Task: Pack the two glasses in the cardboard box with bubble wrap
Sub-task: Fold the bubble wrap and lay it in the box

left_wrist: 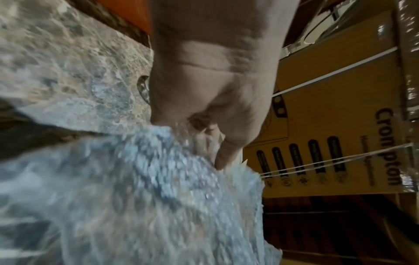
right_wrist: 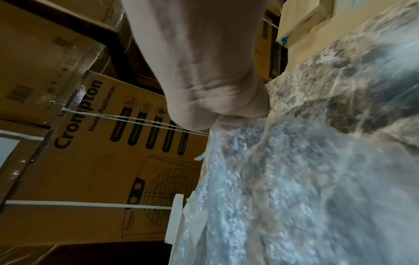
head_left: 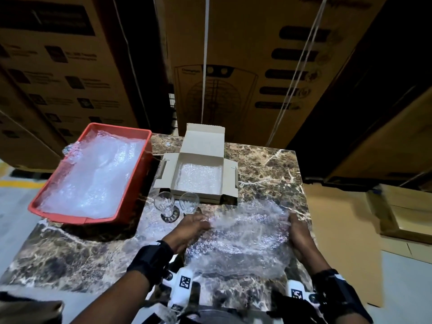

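Bubble wrap sheet (head_left: 245, 235) pinched at opposite edges by left hand (head_left: 187, 230) and right hand (head_left: 300, 237), near marble table (head_left: 264, 164) edge.

- The left hand (left_wrist: 215, 80) is seen from the palm side at upper centre, its fingers curled onto the edge of a bubble wrap sheet (left_wrist: 140, 197).
- The lower left is filled by the blurred sheet.
- A marble table (left_wrist: 68, 62) is shown at upper left.
- Printed cartons (left_wrist: 340, 116) are stacked at right.
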